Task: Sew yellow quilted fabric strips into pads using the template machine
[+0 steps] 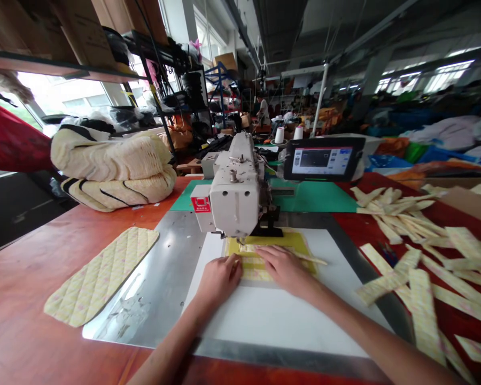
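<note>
A white sewing machine head (234, 200) stands in front of me, its needle area just above a yellow template (304, 243). Under and within the template lies pale yellow patterned fabric (260, 274), on a white sheet (272, 321). A narrow fabric strip (315, 260) runs across it and sticks out on the right. My left hand (221, 277) rests at the template's left edge, fingers bent down on the fabric below the needle, thumb apart. My right hand (284, 270) lies flat over the strip, fingers stretched toward the needle. Its fingertips press close to the machine's foot.
A quilted yellow piece (104, 275) lies at left on the metal plate and red table. Stacked quilted bundles (114, 171) sit behind it. Many loose strips (425, 299) are scattered at right. A control screen (324, 159) and thread cones (279, 135) stand behind the machine.
</note>
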{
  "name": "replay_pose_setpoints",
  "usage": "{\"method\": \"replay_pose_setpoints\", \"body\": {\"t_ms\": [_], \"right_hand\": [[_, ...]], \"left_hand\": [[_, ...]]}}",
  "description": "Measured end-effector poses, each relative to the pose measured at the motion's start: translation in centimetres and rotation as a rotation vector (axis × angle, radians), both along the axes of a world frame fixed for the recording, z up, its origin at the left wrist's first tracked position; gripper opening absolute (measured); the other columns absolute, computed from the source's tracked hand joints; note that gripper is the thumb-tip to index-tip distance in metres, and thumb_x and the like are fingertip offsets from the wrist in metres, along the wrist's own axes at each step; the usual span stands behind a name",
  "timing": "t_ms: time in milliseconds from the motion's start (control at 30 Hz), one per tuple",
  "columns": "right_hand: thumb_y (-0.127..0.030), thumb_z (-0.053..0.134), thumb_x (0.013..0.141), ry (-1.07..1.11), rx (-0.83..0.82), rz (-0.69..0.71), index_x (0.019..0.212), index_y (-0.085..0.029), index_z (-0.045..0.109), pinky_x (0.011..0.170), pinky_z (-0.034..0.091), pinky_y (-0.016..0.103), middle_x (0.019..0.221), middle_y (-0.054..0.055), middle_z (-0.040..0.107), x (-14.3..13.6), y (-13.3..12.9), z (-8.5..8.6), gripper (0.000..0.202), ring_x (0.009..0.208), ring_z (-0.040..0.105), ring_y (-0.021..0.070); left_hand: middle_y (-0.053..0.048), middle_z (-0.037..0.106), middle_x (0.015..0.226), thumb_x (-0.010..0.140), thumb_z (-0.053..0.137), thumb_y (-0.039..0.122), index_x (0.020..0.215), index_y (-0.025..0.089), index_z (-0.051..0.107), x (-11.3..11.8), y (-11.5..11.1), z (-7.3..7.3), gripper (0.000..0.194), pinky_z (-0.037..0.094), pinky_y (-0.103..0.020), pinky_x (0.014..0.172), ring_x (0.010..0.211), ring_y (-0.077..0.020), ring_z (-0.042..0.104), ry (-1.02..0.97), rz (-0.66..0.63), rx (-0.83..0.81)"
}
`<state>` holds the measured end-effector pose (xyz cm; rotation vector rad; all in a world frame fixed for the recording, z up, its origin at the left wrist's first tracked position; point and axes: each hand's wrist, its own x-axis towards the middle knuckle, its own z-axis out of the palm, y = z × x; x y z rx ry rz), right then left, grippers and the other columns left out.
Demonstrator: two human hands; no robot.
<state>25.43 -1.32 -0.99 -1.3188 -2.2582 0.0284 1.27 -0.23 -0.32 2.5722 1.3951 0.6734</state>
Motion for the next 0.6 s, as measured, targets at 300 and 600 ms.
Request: {"method": "replay_pose_setpoints", "body": {"t_ms": [300,600], "right_hand": [[-0.015,0.043,0.101,-0.056,0.030,0.038,0.135,-0.022,0.061,0.109,0.049,0.029,0.133,0.004,0.058,1.5,0.4,0.3,0.040,0.122,0.057,0.0125],[0.004,0.047,0.086,-0.379,0.254,-0.129,0.106,-0.019,0.069,0.083,0.046,0.029,0.100,0.006,0.060,7.5,0.8,0.3,0.038,0.094,0.056,0.0167]], "left_hand": [[-0.003,0.071,0.085,0.102,0.041,0.031,0.113,0.024,0.061,0.8,0.1,-0.1,0.024,0.041,-0.029,0.065,0.074,-0.0216,0.068,0.021,-0.007,-0.033],[-0.013,0.063,0.105,0.100,0.031,0.020,0.145,0.012,0.018,-0.5,-5.3,1.8,0.048,0.048,-0.047,0.089,0.096,-0.0266,0.063,-0.165,-0.036,-0.045]]}}
